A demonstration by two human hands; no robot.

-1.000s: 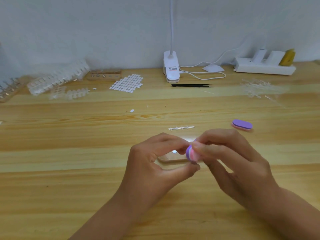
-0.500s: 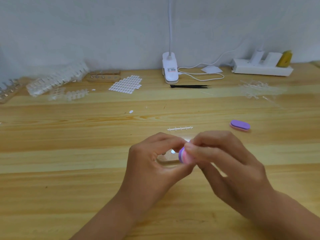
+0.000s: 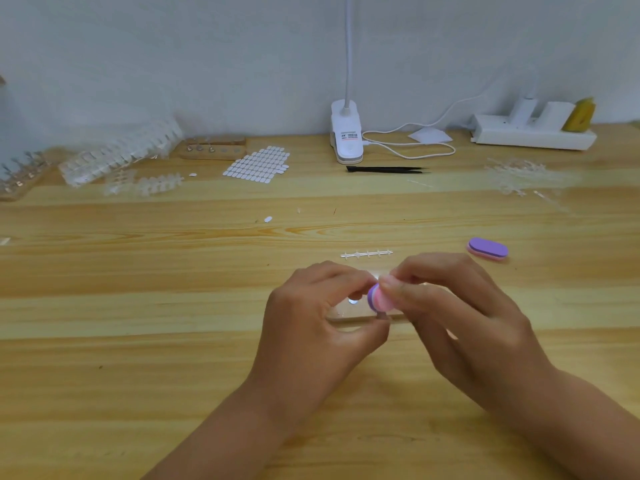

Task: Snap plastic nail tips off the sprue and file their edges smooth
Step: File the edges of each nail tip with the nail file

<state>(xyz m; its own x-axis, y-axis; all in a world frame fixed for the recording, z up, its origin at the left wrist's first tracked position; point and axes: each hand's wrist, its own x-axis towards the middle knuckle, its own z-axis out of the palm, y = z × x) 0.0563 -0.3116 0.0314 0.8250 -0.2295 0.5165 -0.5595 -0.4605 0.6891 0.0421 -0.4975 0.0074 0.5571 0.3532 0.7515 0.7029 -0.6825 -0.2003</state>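
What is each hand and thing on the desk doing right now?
Left hand, pinches what seems a nail tip, hidden by fingers.
Right hand, grips the held file block.
Held file block, up on edge between the hands.
Spare file block, lying flat, untouched.
Sprue, lying bare, no tips on it.
Tweezers, lying flat, untouched.
Power strip, plugs in it.

Both arms come in from below and the hands meet. The left hand point(image 3: 322, 323) curls finger and thumb together; what they hold is too small to see. The right hand point(image 3: 460, 323) pinches a pink file point(image 3: 381, 299).
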